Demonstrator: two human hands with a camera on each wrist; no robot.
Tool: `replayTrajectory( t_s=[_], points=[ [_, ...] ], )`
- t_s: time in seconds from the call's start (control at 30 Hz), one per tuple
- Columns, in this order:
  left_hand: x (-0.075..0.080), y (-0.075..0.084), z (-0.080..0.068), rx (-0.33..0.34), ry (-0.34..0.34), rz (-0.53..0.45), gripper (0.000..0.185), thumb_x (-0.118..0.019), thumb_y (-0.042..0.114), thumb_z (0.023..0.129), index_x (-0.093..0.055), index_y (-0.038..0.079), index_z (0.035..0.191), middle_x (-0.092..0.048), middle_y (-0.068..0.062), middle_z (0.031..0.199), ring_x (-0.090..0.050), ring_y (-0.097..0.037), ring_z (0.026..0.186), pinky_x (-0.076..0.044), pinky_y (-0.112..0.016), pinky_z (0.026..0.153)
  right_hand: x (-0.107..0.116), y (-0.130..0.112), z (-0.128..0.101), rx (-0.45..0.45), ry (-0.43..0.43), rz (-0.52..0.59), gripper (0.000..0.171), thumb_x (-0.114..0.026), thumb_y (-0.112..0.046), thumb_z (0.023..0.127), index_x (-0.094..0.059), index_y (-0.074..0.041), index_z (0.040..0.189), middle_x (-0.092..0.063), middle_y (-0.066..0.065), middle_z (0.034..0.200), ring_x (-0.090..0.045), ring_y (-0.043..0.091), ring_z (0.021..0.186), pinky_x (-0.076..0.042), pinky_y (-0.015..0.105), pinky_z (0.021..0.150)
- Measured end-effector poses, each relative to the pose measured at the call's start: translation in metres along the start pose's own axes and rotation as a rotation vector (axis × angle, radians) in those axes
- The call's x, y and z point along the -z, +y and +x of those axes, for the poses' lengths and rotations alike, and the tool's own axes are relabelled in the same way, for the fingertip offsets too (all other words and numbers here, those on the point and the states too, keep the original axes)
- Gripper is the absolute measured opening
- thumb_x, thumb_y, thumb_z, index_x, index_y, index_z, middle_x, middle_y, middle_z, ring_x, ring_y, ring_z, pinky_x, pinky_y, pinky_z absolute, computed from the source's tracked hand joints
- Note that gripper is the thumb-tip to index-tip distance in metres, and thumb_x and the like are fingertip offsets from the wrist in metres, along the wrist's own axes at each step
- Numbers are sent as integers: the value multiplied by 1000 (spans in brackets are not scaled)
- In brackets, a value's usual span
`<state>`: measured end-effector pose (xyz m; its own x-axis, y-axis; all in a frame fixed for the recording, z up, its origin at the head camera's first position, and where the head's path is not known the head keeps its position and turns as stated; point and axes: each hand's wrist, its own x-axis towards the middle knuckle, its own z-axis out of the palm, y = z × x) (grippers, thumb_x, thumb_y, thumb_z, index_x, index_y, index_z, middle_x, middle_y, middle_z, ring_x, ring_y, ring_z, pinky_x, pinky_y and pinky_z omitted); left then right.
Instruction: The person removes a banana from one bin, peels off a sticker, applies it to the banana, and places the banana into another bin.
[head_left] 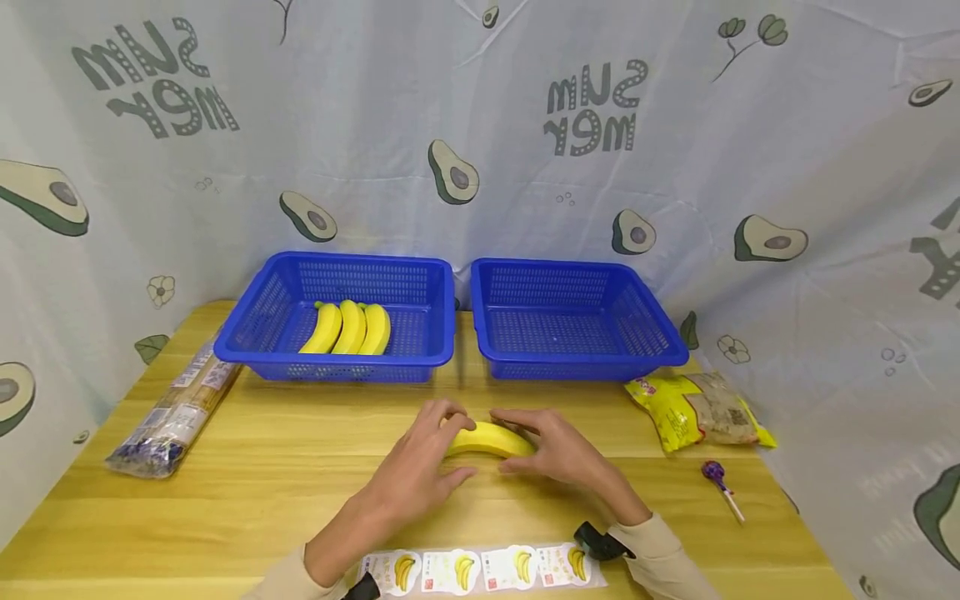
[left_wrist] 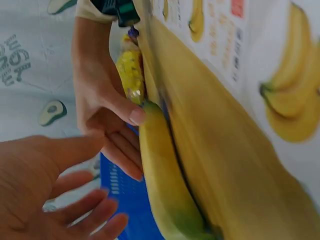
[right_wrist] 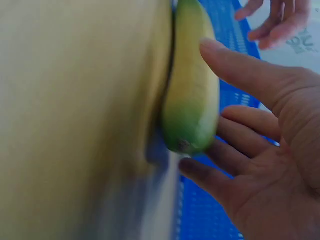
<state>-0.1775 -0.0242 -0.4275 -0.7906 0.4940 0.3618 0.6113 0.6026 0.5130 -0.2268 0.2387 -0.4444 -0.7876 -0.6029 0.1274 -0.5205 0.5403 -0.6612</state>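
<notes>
A yellow banana (head_left: 487,439) with a green end lies on the wooden table (head_left: 262,475), between my two hands. My left hand (head_left: 442,450) is at its left end with thumb and fingers spread on either side; in the left wrist view this left hand (left_wrist: 75,200) has relaxed fingers clear of the banana (left_wrist: 160,170). My right hand (head_left: 536,446) cups the right end. Seen from the right wrist, the right hand (right_wrist: 235,125) has its thumb on the banana (right_wrist: 192,100) and straight fingers beside it.
Behind the hands stand two blue baskets: the left one (head_left: 255,342) holds three bananas (head_left: 348,327), the right one (head_left: 577,368) holds nothing. A long noodle packet (head_left: 176,408) lies left, a yellow snack bag (head_left: 693,408) and purple lollipop (head_left: 716,477) right. A banana-sticker strip (head_left: 480,571) lies at the near edge.
</notes>
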Motion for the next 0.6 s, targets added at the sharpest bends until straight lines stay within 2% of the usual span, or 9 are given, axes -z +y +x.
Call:
replayTrajectory(
  t_s=[0.2, 0.33, 0.4, 0.5, 0.6],
  points=[
    [-6, 18, 3, -104, -272, 113, 37, -87, 27, 95, -72, 14, 127, -65, 4, 124, -61, -11, 115, -56, -26, 98, 13, 1, -1, 21, -7, 31, 68, -91, -17, 90, -61, 6, 146, -64, 21, 148, -59, 43, 138, -50, 57, 111],
    [-16, 29, 4, -152, -423, 196, 44, -86, 44, 94, -74, 19, 128, -68, 8, 122, -62, -5, 109, -55, -24, 94, 17, 2, -1, 42, 26, 8, 62, -90, -17, 90, -65, 6, 142, -66, 20, 145, -61, 43, 136, -52, 55, 110],
    [-23, 35, 4, -155, -456, 226, 53, -85, 56, 90, -74, 21, 128, -68, 10, 119, -62, -4, 108, -54, -24, 92, 18, 1, -2, 49, 41, -2, 60, -89, -19, 91, -66, 5, 141, -67, 19, 144, -62, 43, 135, -52, 56, 110],
    [-35, 42, 2, -132, -467, 280, 66, -85, 70, 81, -74, 23, 127, -67, 12, 111, -60, -5, 103, -52, -27, 88, 19, 0, -4, 59, 50, -4, 56, -87, -22, 94, -68, 4, 140, -68, 18, 143, -63, 42, 135, -52, 57, 109],
    [-48, 47, 2, -77, -488, 351, 72, -88, 73, 74, -75, 24, 125, -65, 11, 110, -58, -9, 103, -53, -32, 90, 19, -1, -5, 73, 53, 8, 55, -85, -22, 95, -68, 4, 140, -69, 18, 143, -63, 42, 134, -53, 56, 108]
  ],
)
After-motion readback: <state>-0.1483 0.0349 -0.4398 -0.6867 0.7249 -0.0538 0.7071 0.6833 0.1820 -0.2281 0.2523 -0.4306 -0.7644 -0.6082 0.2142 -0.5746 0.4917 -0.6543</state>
